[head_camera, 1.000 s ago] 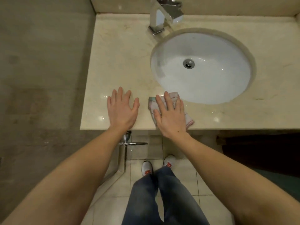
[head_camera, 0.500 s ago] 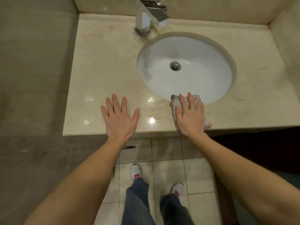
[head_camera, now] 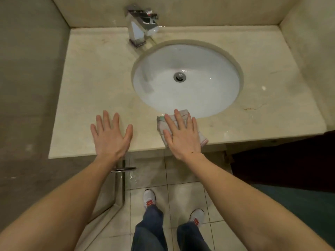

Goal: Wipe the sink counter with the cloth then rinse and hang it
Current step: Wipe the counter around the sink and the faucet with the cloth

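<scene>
A beige stone sink counter (head_camera: 97, 78) holds a white oval basin (head_camera: 208, 91). A folded pale cloth with pink and green lines (head_camera: 161, 122) lies on the narrow front strip of the counter, just below the basin's rim. My right hand (head_camera: 183, 136) presses flat on the cloth, fingers spread, covering most of it; one corner of the cloth sticks out at the right by the counter edge. My left hand (head_camera: 110, 136) rests flat on the bare counter to the left, fingers apart, holding nothing.
A square chrome faucet (head_camera: 140, 28) stands behind the basin at the left. Walls close the counter at the left, back and right. Below the front edge are a metal pipe fitting (head_camera: 125, 169), floor tiles and my shoes (head_camera: 149, 198).
My right hand slid the cloth rightward along the front strip, from left of the basin's middle to under it. The left hand stayed flat on the counter. The view widened.
</scene>
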